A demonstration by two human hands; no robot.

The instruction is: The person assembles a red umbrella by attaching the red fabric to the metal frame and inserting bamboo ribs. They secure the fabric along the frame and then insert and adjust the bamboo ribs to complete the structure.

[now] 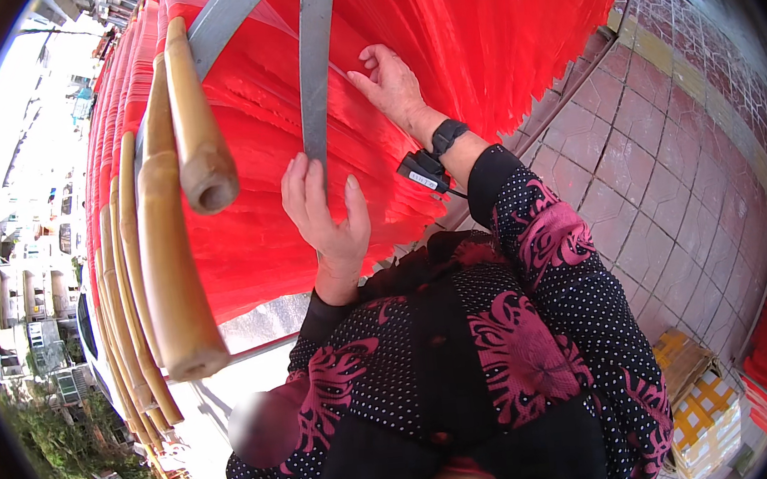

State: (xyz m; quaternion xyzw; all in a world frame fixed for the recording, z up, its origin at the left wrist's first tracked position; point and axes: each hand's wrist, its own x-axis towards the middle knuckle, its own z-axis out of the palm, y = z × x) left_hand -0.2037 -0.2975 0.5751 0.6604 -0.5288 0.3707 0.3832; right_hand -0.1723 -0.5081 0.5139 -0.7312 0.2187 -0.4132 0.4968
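A wide spread of bright red pleated material (259,173) with ragged edges lies in front of me; I cannot tell whether it is cloth or strands. My left hand (331,217) is raised over it, fingers stretched and apart, nothing in them. Its fingertips are beside the lower part of a flat grey metal bar (316,72); whether they touch it I cannot tell. Farther off and to the right, my right hand (388,84) hovers over the red material with fingers loosely bent and thumb apart. That wrist wears a black band (449,135) with a small black device (421,172).
Thick bamboo poles (171,258) jut toward me on the left, carrying red material. A second grey bar (232,20) slants at the top. Tiled paving (641,162) stretches on the right, with taped cardboard boxes (705,417) at lower right. Buildings and trees show at far left.
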